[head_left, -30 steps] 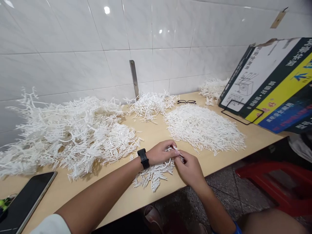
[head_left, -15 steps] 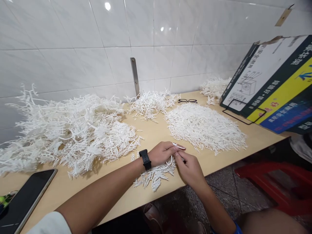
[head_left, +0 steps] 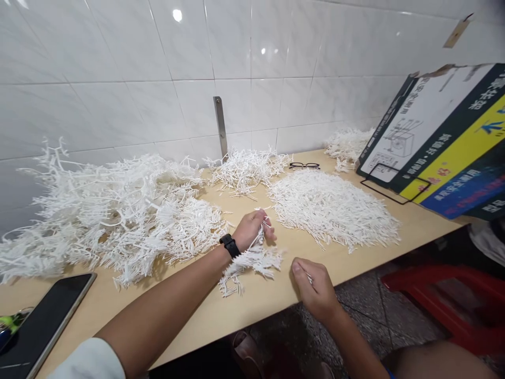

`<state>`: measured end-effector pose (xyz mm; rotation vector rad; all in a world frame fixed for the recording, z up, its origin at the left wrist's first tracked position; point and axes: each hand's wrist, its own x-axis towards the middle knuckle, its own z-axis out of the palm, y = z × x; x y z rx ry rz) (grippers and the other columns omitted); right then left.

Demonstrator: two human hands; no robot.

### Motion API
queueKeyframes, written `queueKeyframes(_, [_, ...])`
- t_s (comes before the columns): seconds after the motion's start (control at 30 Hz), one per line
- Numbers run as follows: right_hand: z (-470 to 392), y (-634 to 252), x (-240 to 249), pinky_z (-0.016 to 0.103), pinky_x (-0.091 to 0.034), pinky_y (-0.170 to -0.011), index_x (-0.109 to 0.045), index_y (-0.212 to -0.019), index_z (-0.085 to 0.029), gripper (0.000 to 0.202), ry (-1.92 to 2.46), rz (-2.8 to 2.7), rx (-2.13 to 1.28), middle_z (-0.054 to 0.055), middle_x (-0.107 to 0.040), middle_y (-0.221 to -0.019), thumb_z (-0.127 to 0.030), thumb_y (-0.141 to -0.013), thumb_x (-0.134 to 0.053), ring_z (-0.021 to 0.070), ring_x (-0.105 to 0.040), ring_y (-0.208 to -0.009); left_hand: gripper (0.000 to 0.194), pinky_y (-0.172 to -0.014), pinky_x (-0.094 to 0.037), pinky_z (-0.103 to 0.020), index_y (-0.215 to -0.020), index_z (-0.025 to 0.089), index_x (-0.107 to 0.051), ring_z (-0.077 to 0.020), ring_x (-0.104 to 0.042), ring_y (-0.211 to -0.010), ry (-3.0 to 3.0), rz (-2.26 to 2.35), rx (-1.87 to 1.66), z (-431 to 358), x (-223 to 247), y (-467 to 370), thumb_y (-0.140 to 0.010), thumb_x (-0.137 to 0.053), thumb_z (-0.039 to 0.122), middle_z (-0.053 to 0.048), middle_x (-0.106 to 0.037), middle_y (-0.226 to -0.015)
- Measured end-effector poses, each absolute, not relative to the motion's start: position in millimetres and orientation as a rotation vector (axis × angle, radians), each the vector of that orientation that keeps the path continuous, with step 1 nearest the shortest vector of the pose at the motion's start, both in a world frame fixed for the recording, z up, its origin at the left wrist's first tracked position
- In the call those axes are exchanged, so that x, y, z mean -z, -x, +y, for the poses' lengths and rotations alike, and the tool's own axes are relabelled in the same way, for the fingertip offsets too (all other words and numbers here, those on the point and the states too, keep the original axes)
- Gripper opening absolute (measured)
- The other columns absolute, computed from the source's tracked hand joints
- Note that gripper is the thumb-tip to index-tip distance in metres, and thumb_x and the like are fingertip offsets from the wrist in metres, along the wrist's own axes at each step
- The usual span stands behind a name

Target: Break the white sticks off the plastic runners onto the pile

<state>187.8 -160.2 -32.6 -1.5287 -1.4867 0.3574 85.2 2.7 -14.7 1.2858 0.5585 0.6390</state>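
My left hand [head_left: 251, 230], with a black watch at its wrist, is closed on a branched white plastic sprue [head_left: 258, 259]. The sprue hangs from the fingers, its thin prongs spreading below the palm over the table. To the right, my right hand [head_left: 315, 288] is closed in a loose fist near the table's front edge. Small white plastic sticks [head_left: 310, 279] poke out of that fist. A large tangle of branched white sprues [head_left: 130, 205] lies left of my hands. Beyond my right hand is a flat heap of loose white sticks [head_left: 335, 208].
A smaller pile of sprues [head_left: 248, 168] and black glasses [head_left: 304, 166] lie near the tiled wall. Another pile [head_left: 347, 147] sits beside a large printed box [head_left: 434, 142] with a black wire stand [head_left: 394, 184]. A phone [head_left: 43, 321] lies front left. A red stool [head_left: 426, 300] stands below the table.
My hands have moved apart. The left went left and back with the sprue; the right drew back slightly to the right with sticks inside its fist.
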Motion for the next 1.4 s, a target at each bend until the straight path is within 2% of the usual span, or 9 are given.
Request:
queueKeyframes(0.27, [-134,-228,1,0.037,-0.047,-0.072,-0.06,-0.109,-0.019,0.03,1.774,-1.461,-0.235,0.011,-0.066,-0.097,-0.033,-0.096,-0.037,0.025,-0.061,-0.086,0.064,-0.087,-0.047,-0.035,-0.105,0.009,-0.066,-0.0193,-0.066,-0.082,-1.33,0.474,-0.603,1,6,-82,-0.082,-0.053,0.067,-0.012,-0.071,-0.092])
queueKeyframes(0.4, [-117,-248,-12,0.056,-0.038,-0.096,-0.05,-0.135,-0.019,0.056,1.91,-1.296,0.107,0.019,-0.052,-0.135,-0.044,-0.085,-0.058,0.0386,-0.044,-0.125,0.063,-0.095,-0.044,-0.038,-0.124,0.014,-0.063,-0.024,-0.063,-0.105,-1.385,0.439,-0.523,3,5,-79,-0.089,-0.043,0.063,-0.014,-0.067,-0.118])
queueKeyframes(0.57, [-116,-215,-8,0.04,-0.05,-0.081,-0.063,-0.111,-0.02,0.037,1.646,-1.28,-0.437,0.013,-0.065,-0.114,-0.047,-0.092,-0.047,0.0248,-0.062,-0.096,0.058,-0.114,-0.028,-0.04,-0.138,0.02,-0.051,-0.0243,-0.044,-0.134,-1.523,0.307,-0.526,3,5,-77,-0.096,-0.034,0.056,-0.009,-0.05,-0.144])
queueKeyframes(0.67, [-115,-200,2,0.033,-0.049,-0.071,-0.063,-0.101,-0.017,0.037,1.574,-1.205,-0.55,0.009,-0.067,-0.096,-0.051,-0.089,-0.053,0.0209,-0.061,-0.081,0.058,-0.119,-0.021,-0.039,-0.141,0.023,-0.049,-0.0228,-0.035,-0.141,-1.703,0.302,-0.484,0,2,-76,-0.096,-0.031,0.056,-0.006,-0.042,-0.15])
queueKeyframes(0.8, [-110,-200,15,0.03,-0.046,-0.069,-0.062,-0.101,-0.016,0.038,1.441,-1.169,-0.707,0.006,-0.066,-0.09,-0.051,-0.087,-0.056,0.0193,-0.06,-0.078,0.057,-0.118,-0.023,-0.036,-0.138,0.026,-0.053,-0.0223,-0.038,-0.14,-1.866,0.214,-0.392,-3,0,-76,-0.095,-0.032,0.058,-0.003,-0.047,-0.147])
queueKeyframes(0.97, [-111,-204,22,0.026,-0.037,-0.055,-0.052,-0.07,-0.018,0.04,1.447,-1.228,-0.765,-0.002,-0.051,-0.061,-0.053,-0.089,-0.051,0.0138,-0.046,-0.058,0.06,-0.116,-0.029,-0.04,-0.135,0.024,-0.056,-0.0245,-0.045,-0.135,-1.809,0.199,-0.339,-2,2,-77,-0.093,-0.036,0.061,-0.006,-0.056,-0.138])
queueKeyframes(1.07, [-112,-202,21,0.026,-0.035,-0.055,-0.046,-0.064,-0.019,0.042,1.473,-1.282,-0.693,-0.002,-0.048,-0.059,-0.051,-0.091,-0.048,0.0136,-0.045,-0.058,0.063,-0.116,-0.029,-0.04,-0.132,0.021,-0.059,-0.0255,-0.044,-0.135,-1.757,0.228,-0.35,-1,2,-78,-0.09,-0.038,0.064,-0.008,-0.055,-0.139])
queueKeyframes(1.2, [-111,-201,19,0.026,-0.039,-0.06,-0.054,-0.072,-0.018,0.036,1.459,-1.227,-0.706,0.001,-0.055,-0.066,-0.049,-0.09,-0.049,0.0162,-0.051,-0.065,0.068,-0.116,-0.029,-0.042,-0.135,0.019,-0.055,-0.0283,-0.04,-0.138,-1.779,0.204,-0.307,-3,1,-78,-0.087,-0.045,0.065,-0.011,-0.044,-0.148])
queueKeyframes(1.4, [-114,-205,18,0.028,-0.042,-0.067,-0.062,-0.086,-0.017,0.027,1.439,-1.15,-0.65,0.003,-0.062,-0.078,-0.043,-0.089,-0.053,0.0183,-0.055,-0.074,0.074,-0.113,-0.032,-0.042,-0.147,0.02,-0.033,-0.0267,-0.04,-0.136,-1.836,0.196,-0.246,0,7,-75,-0.083,-0.066,0.04,-0.013,-0.042,-0.148])
